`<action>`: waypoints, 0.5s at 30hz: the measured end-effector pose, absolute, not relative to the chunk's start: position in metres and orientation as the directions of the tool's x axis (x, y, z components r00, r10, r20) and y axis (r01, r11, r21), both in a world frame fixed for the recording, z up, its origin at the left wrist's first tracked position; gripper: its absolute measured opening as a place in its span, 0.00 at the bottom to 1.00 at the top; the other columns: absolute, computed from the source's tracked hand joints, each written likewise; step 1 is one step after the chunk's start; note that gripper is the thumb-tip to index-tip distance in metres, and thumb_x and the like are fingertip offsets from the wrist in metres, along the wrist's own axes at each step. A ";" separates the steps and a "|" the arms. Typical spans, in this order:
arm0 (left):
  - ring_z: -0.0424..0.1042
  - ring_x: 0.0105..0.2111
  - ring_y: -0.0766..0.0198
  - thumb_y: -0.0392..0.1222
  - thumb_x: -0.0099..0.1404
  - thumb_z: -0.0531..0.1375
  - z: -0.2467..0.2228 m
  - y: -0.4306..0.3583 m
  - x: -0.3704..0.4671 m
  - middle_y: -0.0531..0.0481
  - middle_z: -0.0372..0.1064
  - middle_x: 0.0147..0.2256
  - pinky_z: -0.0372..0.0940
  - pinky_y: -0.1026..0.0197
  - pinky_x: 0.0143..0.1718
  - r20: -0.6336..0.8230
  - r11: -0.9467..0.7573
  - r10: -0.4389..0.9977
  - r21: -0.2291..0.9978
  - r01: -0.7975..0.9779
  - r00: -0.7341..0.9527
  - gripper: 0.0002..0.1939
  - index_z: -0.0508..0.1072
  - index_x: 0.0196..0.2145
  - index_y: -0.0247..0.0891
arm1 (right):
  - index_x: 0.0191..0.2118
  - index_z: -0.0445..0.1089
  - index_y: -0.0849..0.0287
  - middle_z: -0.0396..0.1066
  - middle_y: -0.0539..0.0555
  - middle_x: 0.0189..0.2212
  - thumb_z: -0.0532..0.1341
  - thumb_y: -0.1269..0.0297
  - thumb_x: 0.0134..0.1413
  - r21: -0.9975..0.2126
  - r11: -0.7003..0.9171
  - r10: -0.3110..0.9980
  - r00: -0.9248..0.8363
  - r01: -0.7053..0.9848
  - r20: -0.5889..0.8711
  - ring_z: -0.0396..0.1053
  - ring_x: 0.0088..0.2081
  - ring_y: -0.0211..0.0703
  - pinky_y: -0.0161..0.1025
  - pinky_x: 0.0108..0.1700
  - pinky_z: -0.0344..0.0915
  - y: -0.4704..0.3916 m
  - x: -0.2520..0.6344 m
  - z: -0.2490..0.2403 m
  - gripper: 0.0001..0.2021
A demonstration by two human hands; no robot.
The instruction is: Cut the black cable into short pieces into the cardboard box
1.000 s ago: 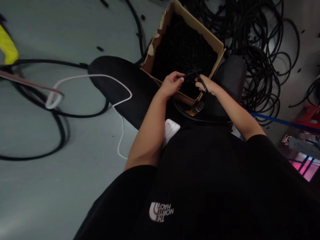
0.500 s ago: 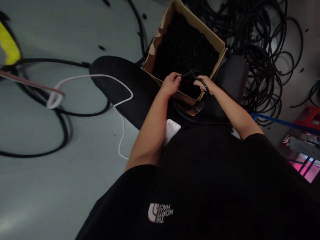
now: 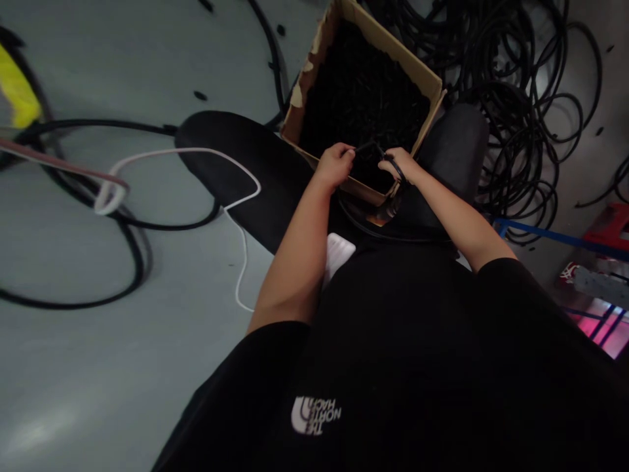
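Over the near side of a cardboard box point(image 3: 439, 88) my left hand point(image 3: 336, 164) pinches a thin black piece of cable or tubing point(image 3: 363, 147), which reaches toward my other hand. My right hand point(image 3: 399, 165) is closed round black-handled scissors point(image 3: 401, 173). Their blades point at the piece's far end; whether they touch it is too dark to tell. Inside the box lies a heap of small black pieces point(image 3: 363, 85). A black cable point(image 3: 363, 227) curves across my lap below the hands.
Coiled black cables point(image 3: 521, 124) pile up on the floor at the right. Another thick black cable point(image 3: 98, 305) loops at the left. A white cord point(image 3: 238, 242) hangs over my leg near a white device point(image 3: 339, 252). Red and blue items point(image 3: 607, 229) stand at the far right.
The scissors have shifted slightly, and their blade, which stood out clearly before, now lies near the end of the black piece. My left hand has barely moved. The view has shifted a little.
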State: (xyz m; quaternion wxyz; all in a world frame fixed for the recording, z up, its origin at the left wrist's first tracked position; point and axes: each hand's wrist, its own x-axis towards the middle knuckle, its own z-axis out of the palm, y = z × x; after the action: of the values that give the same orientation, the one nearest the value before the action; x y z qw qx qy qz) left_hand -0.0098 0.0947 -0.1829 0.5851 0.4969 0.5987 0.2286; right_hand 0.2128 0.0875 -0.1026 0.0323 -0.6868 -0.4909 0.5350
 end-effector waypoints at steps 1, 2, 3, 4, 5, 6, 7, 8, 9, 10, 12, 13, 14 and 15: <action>0.72 0.35 0.52 0.78 0.73 0.71 -0.181 0.094 -0.009 0.52 0.61 0.28 0.74 0.50 0.39 -0.526 0.467 0.834 0.833 0.295 0.165 0.32 0.79 0.47 0.44 | 0.36 0.69 0.56 0.62 0.43 0.22 0.68 0.70 0.78 -0.586 -0.510 0.731 -0.043 0.630 -0.681 0.64 0.27 0.38 0.34 0.32 0.57 0.088 0.212 -0.104 0.14; 0.70 0.32 0.54 0.76 0.73 0.73 -0.178 0.094 -0.008 0.54 0.59 0.27 0.72 0.53 0.36 -0.563 0.518 0.810 0.818 0.250 0.163 0.31 0.79 0.47 0.44 | 0.37 0.69 0.55 0.62 0.43 0.23 0.68 0.70 0.79 -0.600 -0.517 0.741 -0.032 0.610 -0.671 0.64 0.27 0.38 0.34 0.31 0.58 0.088 0.211 -0.103 0.14; 0.68 0.30 0.57 0.74 0.74 0.73 -0.174 0.095 -0.008 0.55 0.58 0.27 0.70 0.56 0.34 -0.578 0.550 0.799 0.814 0.189 0.167 0.29 0.79 0.48 0.45 | 0.38 0.69 0.55 0.62 0.43 0.23 0.67 0.69 0.81 -0.612 -0.540 0.730 -0.040 0.577 -0.682 0.64 0.26 0.38 0.34 0.30 0.58 0.088 0.211 -0.101 0.13; 0.65 0.28 0.59 0.71 0.77 0.73 -0.171 0.097 -0.008 0.56 0.58 0.27 0.67 0.58 0.32 -0.584 0.573 0.796 0.812 0.112 0.159 0.26 0.78 0.48 0.46 | 0.40 0.68 0.54 0.62 0.42 0.24 0.65 0.68 0.82 -0.624 -0.569 0.713 -0.056 0.536 -0.699 0.64 0.26 0.39 0.34 0.30 0.59 0.088 0.212 -0.098 0.12; 0.62 0.27 0.61 0.68 0.81 0.70 -0.167 0.100 -0.008 0.57 0.58 0.27 0.64 0.60 0.30 -0.591 0.594 0.796 0.804 0.019 0.129 0.22 0.77 0.48 0.46 | 0.42 0.67 0.54 0.63 0.43 0.25 0.64 0.66 0.84 -0.640 -0.594 0.699 -0.081 0.487 -0.710 0.66 0.27 0.39 0.33 0.30 0.61 0.087 0.215 -0.092 0.10; 0.59 0.26 0.62 0.63 0.87 0.65 -0.163 0.104 -0.010 0.57 0.57 0.28 0.62 0.61 0.29 -0.603 0.608 0.794 0.789 -0.084 0.077 0.18 0.76 0.49 0.46 | 0.45 0.67 0.54 0.65 0.43 0.26 0.64 0.64 0.85 -0.666 -0.609 0.695 -0.115 0.431 -0.710 0.68 0.28 0.40 0.33 0.31 0.64 0.084 0.220 -0.084 0.09; 0.57 0.26 0.63 0.57 0.93 0.58 -0.160 0.110 -0.013 0.57 0.56 0.29 0.61 0.63 0.29 -0.626 0.614 0.780 0.765 -0.191 -0.001 0.16 0.74 0.49 0.46 | 0.47 0.68 0.54 0.68 0.44 0.29 0.64 0.63 0.85 -0.701 -0.611 0.703 -0.155 0.368 -0.694 0.71 0.30 0.40 0.33 0.33 0.68 0.079 0.227 -0.074 0.07; 0.55 0.26 0.64 0.50 0.96 0.49 -0.157 0.115 -0.016 0.58 0.54 0.29 0.59 0.64 0.29 -0.652 0.602 0.752 0.740 -0.301 -0.098 0.17 0.72 0.49 0.44 | 0.50 0.68 0.54 0.70 0.45 0.32 0.66 0.61 0.84 -0.745 -0.597 0.724 -0.201 0.297 -0.660 0.74 0.33 0.40 0.33 0.36 0.71 0.072 0.236 -0.063 0.07; 0.53 0.26 0.64 0.48 0.98 0.43 -0.156 0.121 -0.020 0.59 0.52 0.30 0.59 0.66 0.30 -0.663 0.567 0.730 0.724 -0.394 -0.168 0.20 0.69 0.48 0.43 | 0.52 0.69 0.55 0.73 0.46 0.35 0.68 0.60 0.83 -0.789 -0.570 0.746 -0.258 0.231 -0.614 0.77 0.35 0.40 0.33 0.38 0.74 0.061 0.247 -0.051 0.08; 0.53 0.27 0.65 0.49 0.98 0.41 -0.154 0.127 -0.024 0.59 0.50 0.32 0.60 0.68 0.32 -0.668 0.525 0.708 0.714 -0.462 -0.227 0.22 0.67 0.47 0.43 | 0.54 0.71 0.55 0.75 0.47 0.38 0.71 0.60 0.80 -0.825 -0.537 0.757 -0.332 0.174 -0.563 0.79 0.38 0.40 0.33 0.41 0.76 0.048 0.259 -0.038 0.10; 0.54 0.28 0.66 0.50 0.99 0.39 -0.152 0.137 -0.031 0.59 0.48 0.34 0.61 0.71 0.34 -0.671 0.475 0.665 0.719 -0.507 -0.328 0.23 0.61 0.44 0.45 | 0.55 0.74 0.58 0.79 0.50 0.41 0.77 0.57 0.75 -0.876 -0.463 0.694 -0.560 0.135 -0.453 0.81 0.41 0.41 0.33 0.43 0.77 0.013 0.287 -0.011 0.16; 0.54 0.29 0.66 0.53 0.99 0.39 -0.151 0.140 -0.033 0.59 0.46 0.34 0.61 0.71 0.35 -0.671 0.479 0.639 0.729 -0.489 -0.375 0.23 0.58 0.43 0.45 | 0.57 0.76 0.59 0.81 0.51 0.41 0.79 0.53 0.74 -0.878 -0.452 0.586 -0.690 0.157 -0.425 0.81 0.41 0.41 0.34 0.43 0.78 -0.006 0.303 0.003 0.20; 0.53 0.29 0.66 0.54 0.99 0.38 -0.150 0.142 -0.035 0.59 0.45 0.35 0.61 0.71 0.35 -0.672 0.491 0.622 0.735 -0.468 -0.403 0.24 0.56 0.42 0.46 | 0.60 0.77 0.60 0.83 0.52 0.40 0.80 0.48 0.73 -0.845 -0.501 0.454 -0.774 0.188 -0.441 0.81 0.39 0.41 0.34 0.43 0.78 -0.026 0.320 0.018 0.24; 0.52 0.29 0.66 0.54 0.99 0.37 -0.148 0.143 -0.036 0.59 0.43 0.35 0.59 0.71 0.34 -0.676 0.509 0.599 0.735 -0.448 -0.429 0.25 0.55 0.41 0.46 | 0.62 0.77 0.60 0.83 0.51 0.39 0.81 0.44 0.72 -0.776 -0.585 0.312 -0.818 0.235 -0.483 0.81 0.37 0.41 0.34 0.40 0.77 -0.045 0.339 0.035 0.29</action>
State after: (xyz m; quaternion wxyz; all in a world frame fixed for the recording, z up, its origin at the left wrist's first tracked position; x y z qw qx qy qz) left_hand -0.0355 0.1433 -0.1482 0.5314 0.0548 0.6872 0.4922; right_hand 0.3386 -0.0451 0.0352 0.0229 -0.3007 -0.4549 0.8379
